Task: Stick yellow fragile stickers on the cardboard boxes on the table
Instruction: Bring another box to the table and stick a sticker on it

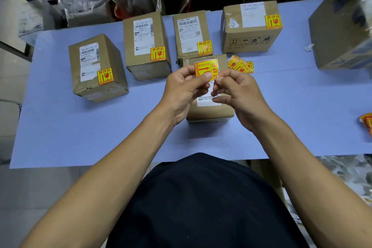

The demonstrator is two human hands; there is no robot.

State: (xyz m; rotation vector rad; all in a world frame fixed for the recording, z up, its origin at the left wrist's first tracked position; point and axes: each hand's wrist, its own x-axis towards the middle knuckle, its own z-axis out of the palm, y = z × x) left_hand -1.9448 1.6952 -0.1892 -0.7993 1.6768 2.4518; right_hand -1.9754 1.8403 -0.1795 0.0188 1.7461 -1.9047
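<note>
Cardboard boxes (98,66), 4 stickered, 1 yellow sticker (205,69) pinched by both hands

near box (209,106) mostly behind hands (211,88), right-edge stickers (367,125) cut off

Matt cardboard boxes (98,67), glossy paper sticker (205,69).

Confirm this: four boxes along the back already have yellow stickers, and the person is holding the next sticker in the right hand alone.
Not quite. The head view shows both hands on the sticker: the left hand pinches it with the thumb on its face, and the right hand pinches its lower edge. The four boxes along the back do carry yellow stickers.
</note>
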